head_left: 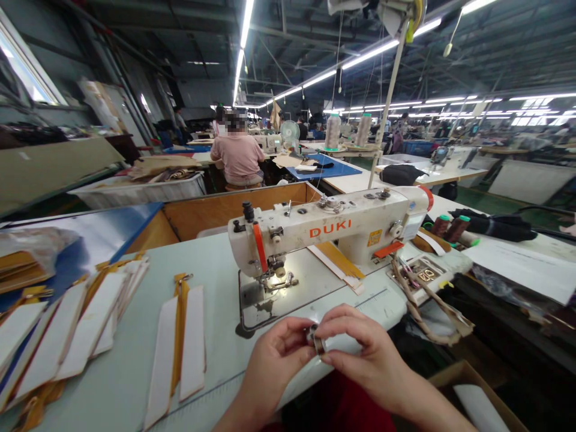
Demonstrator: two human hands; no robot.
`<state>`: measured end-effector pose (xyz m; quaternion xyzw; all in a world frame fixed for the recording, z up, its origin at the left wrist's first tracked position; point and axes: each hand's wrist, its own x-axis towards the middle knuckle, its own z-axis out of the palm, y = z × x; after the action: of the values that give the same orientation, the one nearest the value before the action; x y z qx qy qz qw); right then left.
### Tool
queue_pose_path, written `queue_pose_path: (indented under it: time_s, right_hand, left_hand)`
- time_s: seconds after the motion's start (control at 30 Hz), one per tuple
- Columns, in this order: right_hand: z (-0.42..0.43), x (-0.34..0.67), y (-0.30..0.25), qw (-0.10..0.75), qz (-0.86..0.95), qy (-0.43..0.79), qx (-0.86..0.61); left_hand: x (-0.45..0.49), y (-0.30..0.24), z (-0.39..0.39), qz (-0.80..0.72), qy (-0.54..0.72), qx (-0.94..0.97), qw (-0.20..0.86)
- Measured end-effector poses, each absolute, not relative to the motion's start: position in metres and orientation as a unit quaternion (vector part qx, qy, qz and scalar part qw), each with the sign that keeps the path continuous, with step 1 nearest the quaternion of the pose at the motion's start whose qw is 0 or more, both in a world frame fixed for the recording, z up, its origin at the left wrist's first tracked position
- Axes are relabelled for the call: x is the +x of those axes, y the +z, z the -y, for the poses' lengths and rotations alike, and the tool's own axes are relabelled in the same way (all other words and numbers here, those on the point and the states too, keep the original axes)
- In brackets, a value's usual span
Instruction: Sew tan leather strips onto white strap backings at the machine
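At the front edge of the sewing table, my two hands meet in front of the sewing machine (292, 225). My left hand (281, 357) pinches a small metal bobbin case (311, 333) between thumb and fingers. Against it, a bobbin (319, 344) with brown thread is pinched by my right hand (366, 348). The two metal parts touch or nearly touch; fingers partly cover them, so I cannot tell how far one sits inside the other. Behind my hands lies the machine's metal bed plate (265, 303), below the presser foot (279, 281).
White-and-mustard strip pieces with zippers (180, 342) lie left, beside a larger pile (67, 330). More strips (337, 264) lie under the machine arm. A small parts tray (420, 276) and thread cones (445, 225) stand right. A person in pink (236, 153) sits ahead.
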<state>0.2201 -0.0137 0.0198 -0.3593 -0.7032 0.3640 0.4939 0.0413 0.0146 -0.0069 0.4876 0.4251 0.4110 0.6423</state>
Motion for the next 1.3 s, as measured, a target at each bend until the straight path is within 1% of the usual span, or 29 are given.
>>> queue_pose_path:
  time_s: [0.13, 0.3, 0.53, 0.7, 0.77, 0.83, 0.9, 1.03, 1.1, 1.17, 1.23, 1.3]
  right_hand:
    - [0.011, 0.221, 0.014, 0.478, 0.720, 0.326, -0.383]
    - [0.011, 0.222, 0.016, 0.470, 0.722, 0.326, -0.390]
    - [0.008, 0.221, 0.013, 0.493, 0.683, 0.383, -0.379]
    - [0.010, 0.223, 0.014, 0.464, 0.682, 0.429, -0.369]
    - [0.009, 0.224, 0.012, 0.483, 0.655, 0.436, -0.386]
    - [0.007, 0.225, 0.007, 0.512, 0.593, 0.462, -0.415]
    - [0.005, 0.223, 0.001, 0.528, 0.510, 0.523, -0.433]
    - [0.007, 0.213, -0.004, 0.503, 0.375, 0.678, -0.382]
    - [0.009, 0.208, -0.003, 0.483, 0.331, 0.729, -0.354]
    - [0.009, 0.204, -0.003, 0.480, 0.307, 0.747, -0.342]
    - [0.007, 0.203, -0.004, 0.495, 0.301, 0.738, -0.346]
    - [0.004, 0.203, -0.007, 0.516, 0.318, 0.709, -0.362]
  left_hand:
    - [0.041, -0.003, -0.009, -0.424, 0.428, 0.503, 0.620]
    - [0.041, -0.004, -0.006, -0.417, 0.444, 0.520, 0.599]
    - [0.042, -0.003, -0.005, -0.409, 0.445, 0.527, 0.598]
    - [0.044, -0.002, -0.004, -0.414, 0.447, 0.511, 0.606]
    - [0.044, -0.002, -0.004, -0.418, 0.450, 0.512, 0.600]
    - [0.043, -0.003, -0.004, -0.420, 0.450, 0.532, 0.581]
    - [0.041, -0.005, -0.004, -0.432, 0.451, 0.558, 0.546]
    - [0.040, -0.007, -0.002, -0.469, 0.458, 0.595, 0.465]
    - [0.042, -0.007, -0.001, -0.468, 0.468, 0.610, 0.436]
    - [0.043, -0.006, -0.001, -0.463, 0.480, 0.619, 0.415]
    - [0.043, -0.005, -0.001, -0.467, 0.489, 0.611, 0.412]
    - [0.043, -0.006, -0.001, -0.477, 0.490, 0.568, 0.459]
